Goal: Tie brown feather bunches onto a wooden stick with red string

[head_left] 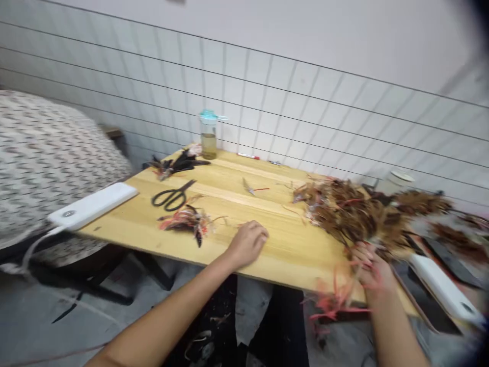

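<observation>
White tiled wall (267, 86) rises behind a pale wooden bench (290, 250). At far left, a chevron-patterned fabric bundle (49, 163) sits beside the bench, and a white power strip (91, 205) lies along the bench's near corner. Around 10 o'clock from the person's left hand (247, 244) lie black-handled scissors (172, 196), with a tuft of black and red feathers (187, 221) just below them. Farther back are a dark feather heap (179, 163) and a plastic bottle with a blue cap (208, 135). The left hand rests palm down on the bench, its fingers narrowly curled around nothing. At about 3 o'clock from it, the blurred right hand (369, 267) appears to have its fingers closed at the base of a brown feather bunch (351, 216), which sits over the bench's right edge. Pink strands (336, 300) hang below it. The bunch looks very light, soft and easily shed, so it would probably handle best from the gathered base, not the loose tips.
</observation>
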A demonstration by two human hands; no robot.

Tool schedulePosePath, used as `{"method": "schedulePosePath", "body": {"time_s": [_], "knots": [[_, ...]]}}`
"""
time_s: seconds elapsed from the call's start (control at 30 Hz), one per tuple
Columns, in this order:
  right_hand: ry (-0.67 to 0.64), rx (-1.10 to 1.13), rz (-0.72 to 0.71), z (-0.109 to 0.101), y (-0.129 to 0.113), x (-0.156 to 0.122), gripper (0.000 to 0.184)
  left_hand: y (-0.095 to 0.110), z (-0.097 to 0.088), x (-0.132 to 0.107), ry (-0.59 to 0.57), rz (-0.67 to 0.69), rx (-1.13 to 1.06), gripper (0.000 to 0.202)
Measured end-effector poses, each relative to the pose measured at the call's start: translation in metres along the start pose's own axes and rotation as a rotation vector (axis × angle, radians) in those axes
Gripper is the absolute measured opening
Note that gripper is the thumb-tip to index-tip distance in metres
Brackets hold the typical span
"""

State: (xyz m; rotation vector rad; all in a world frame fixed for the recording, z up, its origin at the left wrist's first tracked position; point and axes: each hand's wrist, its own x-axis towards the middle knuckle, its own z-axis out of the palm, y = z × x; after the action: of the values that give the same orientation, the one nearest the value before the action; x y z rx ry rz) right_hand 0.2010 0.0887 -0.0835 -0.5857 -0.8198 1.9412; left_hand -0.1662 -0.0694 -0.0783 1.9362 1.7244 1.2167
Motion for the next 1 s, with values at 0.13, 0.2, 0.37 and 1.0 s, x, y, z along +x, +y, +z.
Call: {"method": "schedulePosePath", "body": {"time_s": [0.13,0.2,0.37,1.0], "knots": [[0.044,0.171,-0.032,0.015,0.006,0.0,0.018,0.031,0.008,0.019,-0.046,0.054,-0.147,0.024],[0.044,0.232,-0.033,0.015,0.007,0.0,0.016,0.049,0.013,0.032,-0.09,0.156,-0.1,0.031],[-0.009,0.319,-0.018,0.009,0.009,0.003,0.01,0.051,0.033,0.067,-0.179,0.103,0.296,0.041],[0.028,0.301,0.002,0.008,0.007,0.006,0.013,-0.041,-0.173,0.046,0.647,-0.63,0.35,0.007]]}}
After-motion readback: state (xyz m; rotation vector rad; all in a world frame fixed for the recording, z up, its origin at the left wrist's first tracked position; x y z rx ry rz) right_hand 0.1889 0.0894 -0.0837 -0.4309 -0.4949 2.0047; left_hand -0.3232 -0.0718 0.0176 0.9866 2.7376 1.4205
